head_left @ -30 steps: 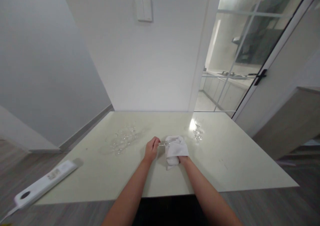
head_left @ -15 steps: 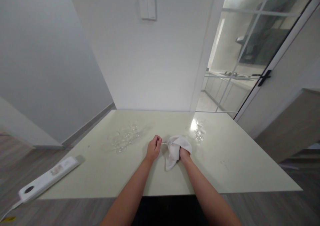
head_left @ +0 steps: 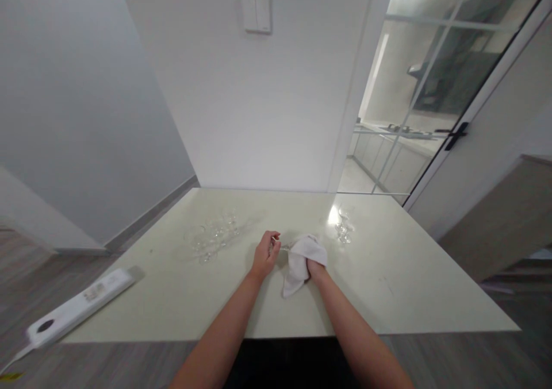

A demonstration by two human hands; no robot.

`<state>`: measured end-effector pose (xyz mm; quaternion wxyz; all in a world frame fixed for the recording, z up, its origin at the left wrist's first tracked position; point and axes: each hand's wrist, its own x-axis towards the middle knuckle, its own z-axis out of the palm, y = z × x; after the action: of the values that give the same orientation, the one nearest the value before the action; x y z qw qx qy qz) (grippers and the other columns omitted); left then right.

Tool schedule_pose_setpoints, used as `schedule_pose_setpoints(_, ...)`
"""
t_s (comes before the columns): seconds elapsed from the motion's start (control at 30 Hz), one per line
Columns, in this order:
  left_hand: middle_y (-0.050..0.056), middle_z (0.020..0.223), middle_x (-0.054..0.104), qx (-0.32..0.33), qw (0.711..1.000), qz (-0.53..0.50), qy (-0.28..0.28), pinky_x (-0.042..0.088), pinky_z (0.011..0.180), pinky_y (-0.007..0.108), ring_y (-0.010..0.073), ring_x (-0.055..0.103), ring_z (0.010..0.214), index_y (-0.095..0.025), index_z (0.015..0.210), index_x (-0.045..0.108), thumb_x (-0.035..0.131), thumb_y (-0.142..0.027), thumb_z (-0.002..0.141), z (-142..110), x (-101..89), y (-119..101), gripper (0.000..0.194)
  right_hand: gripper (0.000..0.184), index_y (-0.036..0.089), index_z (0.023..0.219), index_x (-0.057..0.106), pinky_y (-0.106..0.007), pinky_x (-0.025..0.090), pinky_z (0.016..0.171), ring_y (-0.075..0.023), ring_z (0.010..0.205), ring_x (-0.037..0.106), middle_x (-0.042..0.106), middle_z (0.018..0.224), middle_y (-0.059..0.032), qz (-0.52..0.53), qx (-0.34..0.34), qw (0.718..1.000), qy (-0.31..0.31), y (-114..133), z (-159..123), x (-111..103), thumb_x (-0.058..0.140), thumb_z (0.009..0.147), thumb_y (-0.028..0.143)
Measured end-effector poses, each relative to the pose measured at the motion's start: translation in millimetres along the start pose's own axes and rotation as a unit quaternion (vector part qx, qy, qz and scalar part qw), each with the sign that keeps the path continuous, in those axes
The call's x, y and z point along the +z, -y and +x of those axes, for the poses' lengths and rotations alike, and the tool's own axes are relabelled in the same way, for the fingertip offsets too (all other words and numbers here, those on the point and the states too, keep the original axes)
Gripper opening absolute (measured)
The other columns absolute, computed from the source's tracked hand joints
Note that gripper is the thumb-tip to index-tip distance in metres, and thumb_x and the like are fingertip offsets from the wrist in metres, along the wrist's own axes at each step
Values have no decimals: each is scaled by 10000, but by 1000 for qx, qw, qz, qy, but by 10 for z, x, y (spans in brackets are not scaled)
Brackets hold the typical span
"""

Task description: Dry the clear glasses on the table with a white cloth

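My left hand (head_left: 265,254) is closed around the foot end of a stemmed glass (head_left: 284,247), which lies sideways above the table. Its clear stem runs right into a white cloth (head_left: 304,257) that covers most of the bowl. My right hand (head_left: 315,269) grips the cloth, its fingers mostly hidden in the folds; one corner of the cloth hangs toward me. Left of my hands stand several clear stemmed glasses (head_left: 218,234), hard to tell apart. More clear glassware (head_left: 344,228) stands on the right, beside a bright reflection.
The pale glossy table (head_left: 422,285) meets a white wall at its far edge. A white power strip (head_left: 81,305) with a cable lies across the table's front left corner. A glazed door (head_left: 431,119) with a black handle (head_left: 457,136) is at the back right.
The fingers of my left hand have shifted and loosened a little around the glass's foot. My right hand and the cloth have moved slightly left and toward me.
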<state>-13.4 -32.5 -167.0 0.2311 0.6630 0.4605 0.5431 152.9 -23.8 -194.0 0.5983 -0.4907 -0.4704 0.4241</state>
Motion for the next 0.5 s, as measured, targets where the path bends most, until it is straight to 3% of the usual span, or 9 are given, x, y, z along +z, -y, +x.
schedule_pose_setpoints(0.17, 17, 670, 561, -31, 999, -20, 25, 433, 650, 270, 160, 533, 658, -204, 757, 606, 380, -436, 920, 8, 5, 73, 362, 372, 205, 850, 682, -405, 438, 956, -220, 942, 622, 728, 853, -54, 45, -19, 998, -44, -117, 44, -6, 514, 786, 531)
schedule_pose_setpoints(0.3, 5, 567, 516, -124, 987, -98, -3, 391, 513, 249, 143, 483, 533, -195, 682, 598, 353, -492, 909, 80, 31, 190, 446, 351, 196, 844, 676, -398, 486, 889, -222, 932, 629, 726, 857, -60, 60, 6, 997, -49, -120, 14, 4, 515, 783, 502)
schedule_pose_setpoints(0.4, 0, 543, 495, -165, 979, -119, -6, 368, 481, 241, 136, 462, 502, -188, 662, 587, 362, -520, 891, 115, 45, 225, 462, 250, 204, 803, 679, -399, 509, 869, -233, 888, 641, 723, 850, -58, 34, 21, 999, 1, -67, -25, -4, 606, 726, 430)
schedule_pose_setpoints(0.5, -7, 559, 487, -139, 985, -97, 5, 373, 502, 238, 134, 463, 524, -186, 682, 577, 391, -509, 888, 106, 32, 193, 426, 168, 215, 749, 679, -399, 526, 840, -254, 861, 647, 720, 815, -64, 19, 17, 999, 41, -14, -58, -9, 685, 654, 353)
